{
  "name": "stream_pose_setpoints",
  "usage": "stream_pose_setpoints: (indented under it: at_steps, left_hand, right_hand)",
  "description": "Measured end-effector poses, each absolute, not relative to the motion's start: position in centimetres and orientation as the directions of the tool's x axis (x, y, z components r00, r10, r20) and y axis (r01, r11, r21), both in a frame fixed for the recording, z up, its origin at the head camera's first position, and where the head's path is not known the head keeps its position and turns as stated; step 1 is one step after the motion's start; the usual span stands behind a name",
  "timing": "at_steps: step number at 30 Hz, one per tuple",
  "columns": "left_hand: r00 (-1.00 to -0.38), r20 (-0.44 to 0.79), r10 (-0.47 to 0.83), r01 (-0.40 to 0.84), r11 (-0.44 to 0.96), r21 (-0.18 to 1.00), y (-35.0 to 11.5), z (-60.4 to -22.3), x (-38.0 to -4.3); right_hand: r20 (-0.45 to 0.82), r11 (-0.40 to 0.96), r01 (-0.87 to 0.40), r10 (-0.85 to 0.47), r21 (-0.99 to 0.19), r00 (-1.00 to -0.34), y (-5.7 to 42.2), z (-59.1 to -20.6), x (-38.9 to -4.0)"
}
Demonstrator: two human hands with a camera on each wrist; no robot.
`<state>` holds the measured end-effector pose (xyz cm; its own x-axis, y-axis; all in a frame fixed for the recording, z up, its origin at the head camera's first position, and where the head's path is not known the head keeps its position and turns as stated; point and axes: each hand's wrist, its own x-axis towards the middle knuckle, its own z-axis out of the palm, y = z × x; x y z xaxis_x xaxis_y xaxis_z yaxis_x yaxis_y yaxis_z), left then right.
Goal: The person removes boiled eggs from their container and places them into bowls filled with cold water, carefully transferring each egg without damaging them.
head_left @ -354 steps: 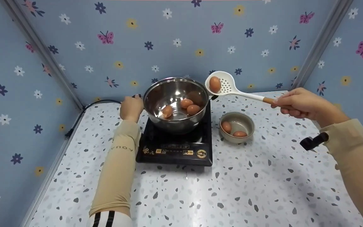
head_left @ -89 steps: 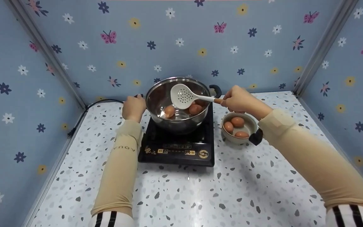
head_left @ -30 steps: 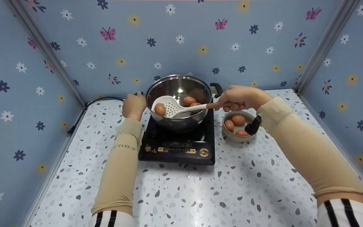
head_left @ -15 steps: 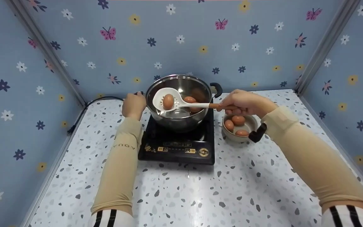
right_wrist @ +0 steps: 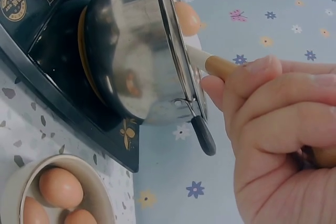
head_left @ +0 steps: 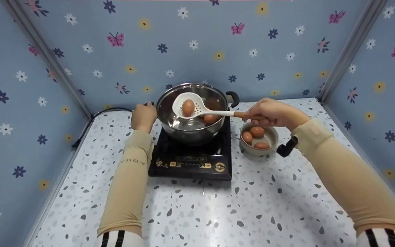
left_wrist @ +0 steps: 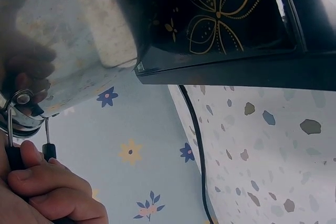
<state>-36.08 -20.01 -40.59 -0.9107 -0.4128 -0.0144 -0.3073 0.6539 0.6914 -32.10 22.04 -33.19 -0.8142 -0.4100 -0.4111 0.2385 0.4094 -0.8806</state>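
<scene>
My right hand point(head_left: 274, 112) grips the wooden handle of a white slotted spoon point(head_left: 214, 112). A brown egg point(head_left: 188, 108) lies in the spoon's bowl, held over the steel pot point(head_left: 190, 134). Inside the pot more brown eggs show, such as one egg point(head_left: 211, 118) partly behind the spoon; how many lie there is hidden. The left hand point(head_left: 143, 117) holds the pot's left handle, and in the left wrist view its fingers point(left_wrist: 58, 182) curl round the black grip. To the right, a small beige bowl point(head_left: 271, 151) contains three brown eggs point(head_left: 257, 131).
Beneath the pot is a black induction cooker point(head_left: 190, 168) on a speckled white table point(head_left: 197, 209). A black cord point(head_left: 110, 109) runs to the left wall. Flowered blue panels point(head_left: 197, 41) enclose the back and sides. The pot's right handle point(head_left: 232, 98) sticks out near my right hand.
Against the oldest frame, the bowl has gained an egg. Since one second ago, the spoon has lifted another egg from the pot's left side and drifted right. My left hand stays put.
</scene>
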Motion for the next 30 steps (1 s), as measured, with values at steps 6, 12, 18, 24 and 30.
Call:
stream_pose_setpoints:
  at_steps: [6, 12, 18, 24, 30]
  left_hand:
    - [-0.917, -0.025, -0.398, -0.294, 0.632, 0.717, -20.3, -40.6, -36.0]
    - [-0.949, -0.003, -0.316, -0.213, 0.632, 0.745, -20.8, -40.8, -36.0]
    - [-0.964, 0.002, -0.265, -0.145, 0.533, 0.833, -21.4, -41.3, -36.1]
    - [-0.979, -0.037, -0.203, -0.109, 0.361, 0.926, -21.9, -41.4, -36.1]
    - [-0.984, -0.060, -0.166, -0.106, 0.283, 0.953, -22.3, -41.6, -35.9]
  right_hand:
    - [-0.413, 0.403, 0.251, -0.388, -0.880, -0.824, 22.9, -32.8, -31.7]
    - [-0.405, 0.417, 0.241, -0.366, -0.876, -0.838, 23.9, -32.4, -31.3]
    - [-0.395, 0.425, 0.233, -0.345, -0.875, -0.852, 25.1, -32.1, -30.8]
    - [-0.383, 0.443, 0.217, -0.327, -0.870, -0.864, 26.5, -31.8, -30.3]
    - [-0.379, 0.461, 0.214, -0.302, -0.862, -0.875, 27.6, -31.5, -29.8]
